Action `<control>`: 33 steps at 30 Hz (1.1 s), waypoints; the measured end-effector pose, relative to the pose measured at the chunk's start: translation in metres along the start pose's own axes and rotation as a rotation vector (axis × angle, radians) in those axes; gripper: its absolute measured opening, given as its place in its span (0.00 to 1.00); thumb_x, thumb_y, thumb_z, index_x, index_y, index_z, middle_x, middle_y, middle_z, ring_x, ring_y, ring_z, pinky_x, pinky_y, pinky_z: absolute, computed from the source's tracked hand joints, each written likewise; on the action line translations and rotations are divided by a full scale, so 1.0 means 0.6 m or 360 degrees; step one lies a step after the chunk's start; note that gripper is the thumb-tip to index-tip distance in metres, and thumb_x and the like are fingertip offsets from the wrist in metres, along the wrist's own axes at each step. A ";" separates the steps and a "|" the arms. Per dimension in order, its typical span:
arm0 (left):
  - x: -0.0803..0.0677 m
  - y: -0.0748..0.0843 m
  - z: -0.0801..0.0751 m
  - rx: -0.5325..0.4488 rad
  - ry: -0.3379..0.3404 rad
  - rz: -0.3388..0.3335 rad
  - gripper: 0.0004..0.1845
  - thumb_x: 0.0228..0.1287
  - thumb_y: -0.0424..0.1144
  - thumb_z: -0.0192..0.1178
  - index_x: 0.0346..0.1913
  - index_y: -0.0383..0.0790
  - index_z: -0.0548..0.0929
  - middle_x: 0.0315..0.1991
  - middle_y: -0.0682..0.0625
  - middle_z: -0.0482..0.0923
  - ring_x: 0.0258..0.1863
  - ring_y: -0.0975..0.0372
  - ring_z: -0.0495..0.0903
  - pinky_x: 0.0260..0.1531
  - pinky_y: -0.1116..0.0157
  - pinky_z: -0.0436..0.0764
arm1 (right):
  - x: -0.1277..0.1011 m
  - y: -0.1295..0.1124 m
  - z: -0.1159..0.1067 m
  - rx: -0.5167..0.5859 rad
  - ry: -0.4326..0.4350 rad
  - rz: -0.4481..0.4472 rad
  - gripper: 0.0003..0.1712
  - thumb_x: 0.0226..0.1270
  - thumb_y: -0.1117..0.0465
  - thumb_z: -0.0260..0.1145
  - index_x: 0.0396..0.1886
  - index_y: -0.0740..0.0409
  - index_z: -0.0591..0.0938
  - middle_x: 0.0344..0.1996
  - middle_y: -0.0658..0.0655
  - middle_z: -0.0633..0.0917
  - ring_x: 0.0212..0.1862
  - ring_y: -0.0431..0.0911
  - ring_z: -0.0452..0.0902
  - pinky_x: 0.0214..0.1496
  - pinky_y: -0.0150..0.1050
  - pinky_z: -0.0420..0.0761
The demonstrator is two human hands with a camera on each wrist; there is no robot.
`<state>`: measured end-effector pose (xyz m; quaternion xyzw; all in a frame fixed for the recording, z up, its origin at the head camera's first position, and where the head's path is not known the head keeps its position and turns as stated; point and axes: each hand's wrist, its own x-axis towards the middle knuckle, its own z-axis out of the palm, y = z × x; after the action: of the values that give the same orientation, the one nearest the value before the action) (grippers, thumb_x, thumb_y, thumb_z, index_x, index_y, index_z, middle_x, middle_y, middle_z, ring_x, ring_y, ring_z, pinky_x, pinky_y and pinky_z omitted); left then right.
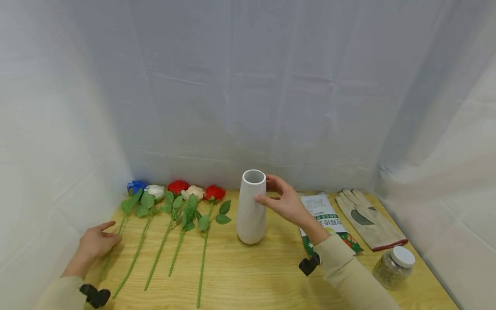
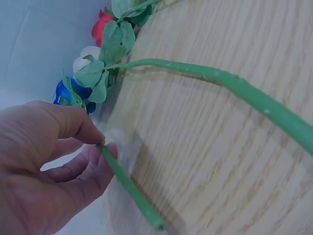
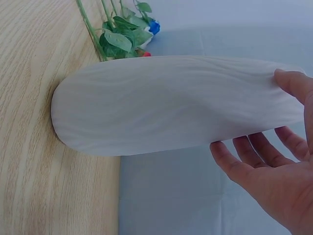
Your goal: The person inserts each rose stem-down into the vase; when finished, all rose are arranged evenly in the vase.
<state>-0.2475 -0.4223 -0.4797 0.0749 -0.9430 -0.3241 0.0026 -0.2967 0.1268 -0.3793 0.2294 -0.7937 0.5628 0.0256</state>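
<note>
At the far left of the table, my left hand (image 1: 97, 243) pinches the green stem of the blue rose (image 1: 135, 186) between thumb and fingertips. In the left wrist view the cut end of that stem (image 2: 132, 188) sticks out below the fingers. A tall white vase (image 1: 251, 221) stands upright mid-table, its round mouth facing up. My right hand (image 1: 288, 204) holds it near the top from the right, thumb on the front and fingertips along the side. The white rose (image 1: 155, 191) lies right beside the blue one.
Two red roses (image 1: 178, 187) and a cream rose (image 1: 193, 192) lie left of the vase, stems toward me. To the right are a printed packet (image 1: 323, 211), work gloves (image 1: 366, 219) and a white-lidded jar (image 1: 393, 268). White cloth surrounds the table on three sides.
</note>
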 end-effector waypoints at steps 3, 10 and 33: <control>-0.003 0.008 -0.001 -0.0090 -0.0019 -0.0010 0.38 0.70 0.36 0.59 0.75 0.17 0.61 0.53 0.24 0.84 0.39 0.48 0.89 0.35 0.58 0.87 | 0.001 -0.001 0.000 -0.0001 -0.0002 0.0003 0.38 0.69 0.57 0.77 0.75 0.54 0.72 0.66 0.62 0.82 0.69 0.57 0.77 0.67 0.53 0.83; -0.008 0.032 -0.006 -0.0366 -0.0041 -0.0058 0.32 0.72 0.29 0.53 0.73 0.12 0.61 0.48 0.23 0.81 0.31 0.57 0.91 0.34 0.64 0.89 | 0.003 -0.001 -0.002 -0.0014 0.0000 0.0011 0.38 0.69 0.57 0.77 0.75 0.54 0.73 0.65 0.61 0.82 0.68 0.56 0.77 0.67 0.53 0.84; -0.011 0.164 0.007 -0.1607 0.0052 0.0281 0.18 0.77 0.24 0.56 0.58 0.48 0.68 0.38 0.54 0.78 0.37 0.68 0.91 0.42 0.71 0.89 | -0.001 -0.001 -0.001 -0.0075 0.0002 -0.0006 0.39 0.69 0.55 0.77 0.75 0.53 0.73 0.65 0.61 0.82 0.66 0.58 0.79 0.65 0.54 0.84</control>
<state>-0.2550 -0.3420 -0.4223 -0.0107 -0.6715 -0.7366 0.0805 -0.2959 0.1274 -0.3788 0.2298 -0.8063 0.5440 0.0326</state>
